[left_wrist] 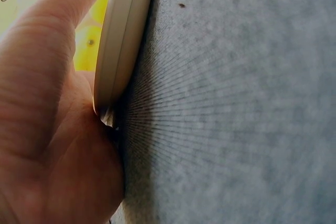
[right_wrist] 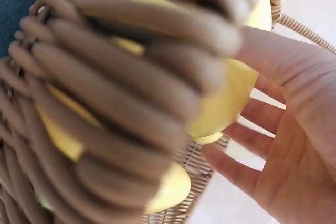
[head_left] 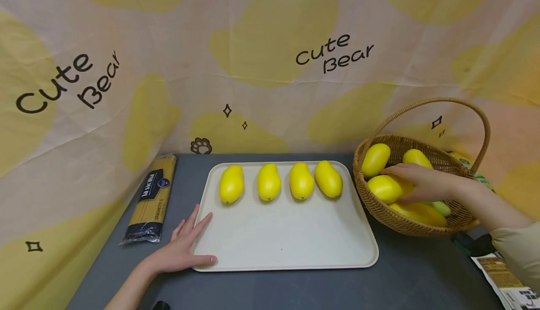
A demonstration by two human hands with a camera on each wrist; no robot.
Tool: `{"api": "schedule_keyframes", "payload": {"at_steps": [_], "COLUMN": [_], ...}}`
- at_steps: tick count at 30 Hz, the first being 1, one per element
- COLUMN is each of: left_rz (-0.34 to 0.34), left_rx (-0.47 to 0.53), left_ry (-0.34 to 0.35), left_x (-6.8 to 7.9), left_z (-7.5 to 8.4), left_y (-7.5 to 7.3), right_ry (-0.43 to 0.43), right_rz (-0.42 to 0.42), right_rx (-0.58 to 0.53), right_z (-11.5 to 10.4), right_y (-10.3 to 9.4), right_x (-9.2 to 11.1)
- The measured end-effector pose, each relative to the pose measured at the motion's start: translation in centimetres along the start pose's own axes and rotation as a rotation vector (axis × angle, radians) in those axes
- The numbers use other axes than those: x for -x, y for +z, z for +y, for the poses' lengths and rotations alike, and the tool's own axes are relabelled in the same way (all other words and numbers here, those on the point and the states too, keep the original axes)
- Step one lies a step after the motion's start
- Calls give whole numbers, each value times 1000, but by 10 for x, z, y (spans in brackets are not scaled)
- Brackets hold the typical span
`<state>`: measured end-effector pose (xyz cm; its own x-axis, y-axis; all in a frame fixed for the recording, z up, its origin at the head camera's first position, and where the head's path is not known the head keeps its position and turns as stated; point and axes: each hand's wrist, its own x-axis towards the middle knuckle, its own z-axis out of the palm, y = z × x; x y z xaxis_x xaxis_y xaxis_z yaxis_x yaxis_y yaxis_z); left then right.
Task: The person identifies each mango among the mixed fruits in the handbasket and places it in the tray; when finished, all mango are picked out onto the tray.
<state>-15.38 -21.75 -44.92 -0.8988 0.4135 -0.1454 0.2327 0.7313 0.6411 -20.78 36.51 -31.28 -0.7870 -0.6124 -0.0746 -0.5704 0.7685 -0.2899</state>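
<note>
Tray (head_left: 282, 235): four yellow fruits (head_left: 301, 181) lined up along the back edge
Left hand (head_left: 182, 253): spread wide, thumb and index finger rested on the tray's left edge, thumb by the front-left corner
Right hand (head_left: 415, 181): basket fruit (head_left: 383, 189) held between thumb and fingers, how firmly can't be told
Basket (head_left: 377, 210): parked just off the tray's right edge
Risks: fruit dropped if smooth skin slips; basket tipped if its rim's bumped; row set rolling if the tray's nudged
</note>
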Motion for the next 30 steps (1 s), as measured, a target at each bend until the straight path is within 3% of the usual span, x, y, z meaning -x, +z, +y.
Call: {"api": "schedule_keyframes", "payload": {"at_steps": [2, 8, 17, 30], "left_rz": [0, 9, 7, 5], "left_rx": [-1, 6, 7, 0], "left_ry": [0, 10, -1, 8], "left_x": [0, 1, 0, 0], "left_z": [0, -2, -4, -2], "left_y": [0, 2, 3, 0], "right_ry": [6, 136, 181, 137], "right_rz": [10, 18, 114, 241], "right_rx": [14, -13, -25, 65], "right_z": [0, -1, -1, -5], "right_y": [0, -4, -5, -1], "right_x": [1, 7, 22, 29]}}
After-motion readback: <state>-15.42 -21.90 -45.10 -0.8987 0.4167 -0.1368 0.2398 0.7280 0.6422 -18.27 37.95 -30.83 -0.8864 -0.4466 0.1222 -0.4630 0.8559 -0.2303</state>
